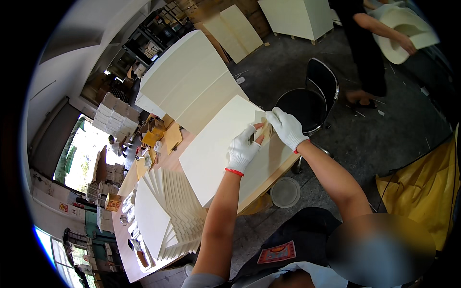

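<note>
My left hand (pixel 243 148), in a white knit glove with a red cuff and bare fingertips, has its thumb and fingers closed on a small tan piece (pixel 265 132), thin and sheet-like; its exact kind is unclear. Pressed against the far right side of that piece is my right hand (pixel 286 126), gloved the same way, its fingers bent over the edge and partly hiding it. Both hands are over the right end of a large off-white board (pixel 216 149) lying on the wooden table (pixel 126 264).
Fanned off-white boards (pixel 168 211) are piled at the table's near left. A tall board stack (pixel 192 81) rises beyond. Right of the table are a black chair (pixel 300 103), a round tub (pixel 285 192) and a yellow cloth (pixel 418 185). Another person (pixel 367 53) carries a cream curved piece.
</note>
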`<state>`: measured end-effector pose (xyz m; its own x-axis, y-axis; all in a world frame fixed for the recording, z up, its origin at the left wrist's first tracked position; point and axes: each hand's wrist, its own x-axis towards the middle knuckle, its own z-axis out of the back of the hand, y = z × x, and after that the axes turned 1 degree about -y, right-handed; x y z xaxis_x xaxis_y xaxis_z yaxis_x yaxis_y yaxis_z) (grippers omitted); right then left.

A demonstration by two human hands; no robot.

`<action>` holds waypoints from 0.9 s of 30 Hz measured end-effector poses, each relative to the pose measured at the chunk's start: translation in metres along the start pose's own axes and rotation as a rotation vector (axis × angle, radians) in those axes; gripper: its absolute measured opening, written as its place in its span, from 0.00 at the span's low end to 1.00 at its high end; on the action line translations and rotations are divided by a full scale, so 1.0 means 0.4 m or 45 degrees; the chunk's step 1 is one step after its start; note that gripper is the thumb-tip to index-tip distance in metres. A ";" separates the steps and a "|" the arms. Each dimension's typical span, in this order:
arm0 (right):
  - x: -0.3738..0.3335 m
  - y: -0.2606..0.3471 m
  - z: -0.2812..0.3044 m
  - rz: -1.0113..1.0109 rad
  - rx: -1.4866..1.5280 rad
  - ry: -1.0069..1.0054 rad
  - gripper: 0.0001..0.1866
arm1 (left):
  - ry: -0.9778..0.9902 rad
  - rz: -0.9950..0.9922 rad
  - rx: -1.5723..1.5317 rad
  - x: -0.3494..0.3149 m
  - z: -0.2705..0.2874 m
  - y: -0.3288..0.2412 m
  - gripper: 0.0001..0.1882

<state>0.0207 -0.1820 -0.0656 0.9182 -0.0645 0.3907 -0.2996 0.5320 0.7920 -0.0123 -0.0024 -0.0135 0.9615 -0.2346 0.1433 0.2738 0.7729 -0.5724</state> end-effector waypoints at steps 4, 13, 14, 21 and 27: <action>0.000 0.006 0.006 0.000 -0.005 0.024 0.24 | -0.122 -0.002 -0.072 -0.002 -0.004 0.003 0.16; -0.001 0.000 -0.004 -0.012 0.003 -0.046 0.25 | -0.060 -0.098 0.158 -0.008 0.001 -0.019 0.13; -0.001 0.001 -0.003 -0.013 0.004 -0.042 0.25 | -0.046 -0.070 0.156 -0.007 0.003 -0.022 0.13; -0.003 0.001 0.002 0.002 0.023 0.041 0.23 | -0.185 -0.139 0.013 -0.005 -0.009 -0.007 0.12; -0.008 -0.002 -0.011 0.000 0.039 -0.085 0.21 | -0.125 -0.232 0.121 -0.008 -0.009 -0.002 0.16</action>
<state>0.0193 -0.1786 -0.0697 0.8993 -0.1216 0.4202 -0.3081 0.5059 0.8057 -0.0157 -0.0042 -0.0164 0.8922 -0.3209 0.3178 0.4400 0.7761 -0.4517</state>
